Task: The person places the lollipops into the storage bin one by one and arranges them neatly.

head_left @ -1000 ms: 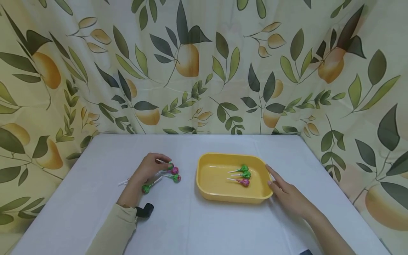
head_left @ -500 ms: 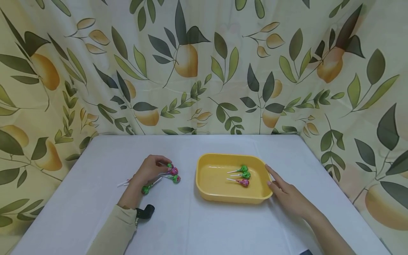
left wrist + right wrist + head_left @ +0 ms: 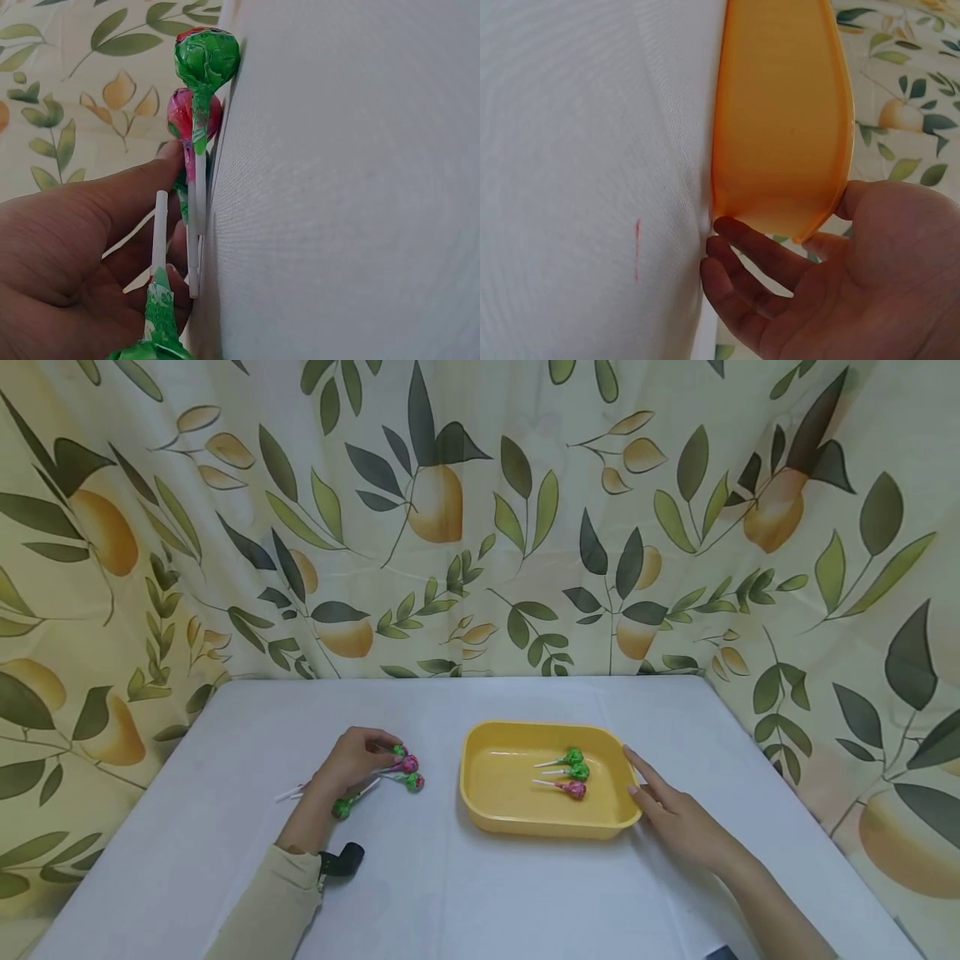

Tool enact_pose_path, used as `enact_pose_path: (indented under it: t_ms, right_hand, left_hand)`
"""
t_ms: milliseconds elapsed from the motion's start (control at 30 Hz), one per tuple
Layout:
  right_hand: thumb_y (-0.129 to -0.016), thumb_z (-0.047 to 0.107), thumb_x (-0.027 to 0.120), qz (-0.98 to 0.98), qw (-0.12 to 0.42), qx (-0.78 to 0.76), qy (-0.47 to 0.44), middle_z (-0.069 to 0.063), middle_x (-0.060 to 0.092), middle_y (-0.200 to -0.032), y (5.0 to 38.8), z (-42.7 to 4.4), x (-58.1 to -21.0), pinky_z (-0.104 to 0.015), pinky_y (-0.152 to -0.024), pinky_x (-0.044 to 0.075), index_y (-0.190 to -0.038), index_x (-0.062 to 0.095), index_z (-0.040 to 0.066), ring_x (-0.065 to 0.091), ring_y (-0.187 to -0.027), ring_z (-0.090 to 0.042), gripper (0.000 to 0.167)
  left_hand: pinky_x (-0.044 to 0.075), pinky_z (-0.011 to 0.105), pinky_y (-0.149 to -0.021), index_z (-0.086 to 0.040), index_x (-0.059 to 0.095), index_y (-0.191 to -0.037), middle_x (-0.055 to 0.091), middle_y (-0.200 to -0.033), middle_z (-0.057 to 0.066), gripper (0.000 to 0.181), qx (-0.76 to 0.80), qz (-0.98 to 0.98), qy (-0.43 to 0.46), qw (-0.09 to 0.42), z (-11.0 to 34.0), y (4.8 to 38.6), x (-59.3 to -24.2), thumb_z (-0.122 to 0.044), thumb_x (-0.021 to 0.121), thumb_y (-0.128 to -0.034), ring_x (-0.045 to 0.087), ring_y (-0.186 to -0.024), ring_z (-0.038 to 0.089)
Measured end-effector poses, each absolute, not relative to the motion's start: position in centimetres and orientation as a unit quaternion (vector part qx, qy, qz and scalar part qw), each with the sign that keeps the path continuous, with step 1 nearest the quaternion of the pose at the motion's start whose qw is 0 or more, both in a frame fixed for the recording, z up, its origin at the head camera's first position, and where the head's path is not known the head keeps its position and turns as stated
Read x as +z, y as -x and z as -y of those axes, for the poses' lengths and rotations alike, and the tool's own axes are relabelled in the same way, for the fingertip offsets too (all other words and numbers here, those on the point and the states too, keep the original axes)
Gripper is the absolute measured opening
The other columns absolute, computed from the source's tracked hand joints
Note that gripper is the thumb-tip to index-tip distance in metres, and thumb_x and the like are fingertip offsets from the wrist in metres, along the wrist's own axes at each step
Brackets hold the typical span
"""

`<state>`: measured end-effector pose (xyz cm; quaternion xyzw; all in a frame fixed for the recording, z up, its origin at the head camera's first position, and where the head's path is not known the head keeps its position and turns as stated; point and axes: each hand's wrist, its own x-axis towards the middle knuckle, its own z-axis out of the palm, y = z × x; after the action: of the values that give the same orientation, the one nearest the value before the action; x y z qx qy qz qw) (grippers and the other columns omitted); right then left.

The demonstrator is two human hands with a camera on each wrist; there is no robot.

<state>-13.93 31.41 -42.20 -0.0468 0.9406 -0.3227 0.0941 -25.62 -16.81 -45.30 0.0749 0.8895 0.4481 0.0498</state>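
Lollipops (image 3: 578,772), three in tray (image 3: 501,781), left grip (image 3: 351,762) pinching green lollipop (image 3: 401,749), right grip (image 3: 678,820) wide, touching tray

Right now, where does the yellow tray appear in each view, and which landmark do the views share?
Head: the yellow tray sits right of centre, in the lower half, by the right hand.
Left wrist: not in it.
Right wrist: the yellow tray is right of centre, cut off by the top edge.
Shared landmark: the leaf-patterned backdrop.
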Motion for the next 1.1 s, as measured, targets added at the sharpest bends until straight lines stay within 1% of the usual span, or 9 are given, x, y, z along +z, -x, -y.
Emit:
enact_pose_path:
  t_ms: [67, 300, 400, 500, 633, 800, 933, 1000, 1100]
  right_hand:
    - [-0.112, 0.044, 0.042, -0.940, 0.093, -0.324, 0.047, -0.014, 0.066, -0.122, 13.90, -31.42, -42.21, -0.059, -0.092, 0.047, -0.168, 0.011, 0.028, 0.058, -0.104, -0.030, 0.066]
    - [-0.112, 0.044, 0.042, -0.939, 0.096, -0.328, 0.046, -0.013, 0.066, -0.121, 13.93, -31.51, -42.12, -0.060, -0.093, 0.046, -0.168, 0.010, 0.029, 0.058, -0.104, -0.029, 0.066]
    - [-0.112, 0.044, 0.042, -0.938, 0.095, -0.330, 0.045, -0.015, 0.066, -0.125, 13.89, -31.47, -42.17, -0.063, -0.095, 0.044, -0.168, 0.011, 0.029, 0.059, -0.107, -0.031, 0.066]
    - [-0.112, 0.044, 0.042, -0.939, 0.091, -0.330, 0.045, -0.018, 0.065, -0.129, 13.77, -31.48, -42.23, -0.067, -0.097, 0.043, -0.168, 0.011, 0.029, 0.059, -0.115, -0.035, 0.065]
    - [-0.112, 0.045, 0.041, -0.939, 0.089, -0.330, 0.045, -0.019, 0.065, -0.131, 13.71, -31.46, -42.27, -0.070, -0.098, 0.041, -0.168, 0.011, 0.030, 0.059, -0.119, -0.038, 0.066]
    - [-0.111, 0.045, 0.041, -0.939, 0.092, -0.329, 0.043, -0.015, 0.066, -0.124, 13.77, -31.42, -42.28, -0.067, -0.096, 0.044, -0.168, 0.011, 0.030, 0.060, -0.110, -0.032, 0.066]
    - [-0.112, 0.044, 0.042, -0.940, 0.091, -0.327, 0.044, -0.011, 0.067, -0.114, 13.83, -31.46, -42.31, -0.059, -0.090, 0.046, -0.168, 0.011, 0.030, 0.059, -0.100, -0.027, 0.066]
    - [-0.112, 0.044, 0.042, -0.940, 0.090, -0.325, 0.045, -0.009, 0.066, -0.110, 13.85, -31.49, -42.32, -0.056, -0.089, 0.046, -0.168, 0.010, 0.030, 0.058, -0.097, -0.026, 0.065]
    - [-0.112, 0.043, 0.041, -0.940, 0.088, -0.327, 0.049, -0.008, 0.066, -0.109, 13.83, -31.52, -42.30, -0.056, -0.090, 0.045, -0.168, 0.011, 0.030, 0.057, -0.099, -0.027, 0.065]
  left_hand:
    - [0.047, 0.045, -0.090, -0.008, 0.079, -0.112, 0.073, -0.106, 0.005, 0.020, 0.450, -0.889, -0.072, 0.052, 16.77, 25.60, -45.26, -0.009, 0.080, -0.0915, 0.061, -0.099, 0.026]
    - [0.047, 0.043, -0.089, -0.007, 0.079, -0.112, 0.073, -0.104, 0.006, 0.020, 0.452, -0.888, -0.071, 0.055, 16.59, 25.51, -44.97, -0.008, 0.079, -0.0917, 0.062, -0.098, 0.026]
    - [0.048, 0.042, -0.088, -0.006, 0.079, -0.111, 0.072, -0.101, 0.006, 0.020, 0.457, -0.884, -0.074, 0.054, 16.64, 25.41, -44.99, -0.006, 0.079, -0.0915, 0.063, -0.097, 0.025]
    - [0.048, 0.041, -0.087, -0.007, 0.079, -0.111, 0.072, -0.100, 0.005, 0.019, 0.460, -0.883, -0.073, 0.057, 16.69, 25.42, -45.15, -0.005, 0.079, -0.0913, 0.063, -0.096, 0.025]
    - [0.048, 0.038, -0.085, -0.008, 0.079, -0.111, 0.071, -0.097, 0.004, 0.020, 0.459, -0.884, -0.069, 0.058, 16.75, 25.54, -45.44, -0.006, 0.079, -0.0910, 0.062, -0.094, 0.024]
    - [0.050, 0.036, -0.080, -0.008, 0.079, -0.110, 0.071, -0.097, 0.004, 0.020, 0.468, -0.879, -0.066, 0.063, 16.81, 25.62, -45.75, -0.006, 0.080, -0.0908, 0.062, -0.093, 0.023]
    - [0.050, 0.033, -0.078, -0.008, 0.079, -0.110, 0.070, -0.100, 0.004, 0.019, 0.472, -0.877, -0.063, 0.063, 16.83, 25.64, -45.83, -0.004, 0.078, -0.0913, 0.061, -0.093, 0.023]
    - [0.050, 0.033, -0.077, -0.008, 0.079, -0.110, 0.070, -0.100, 0.004, 0.019, 0.474, -0.876, -0.062, 0.062, 16.84, 25.64, -45.80, -0.003, 0.077, -0.0911, 0.060, -0.093, 0.023]
    - [0.049, 0.034, -0.078, -0.008, 0.080, -0.109, 0.070, -0.100, 0.005, 0.019, 0.481, -0.873, -0.059, 0.060, 16.78, 25.59, -45.54, -0.005, 0.080, -0.0902, 0.060, -0.094, 0.024]
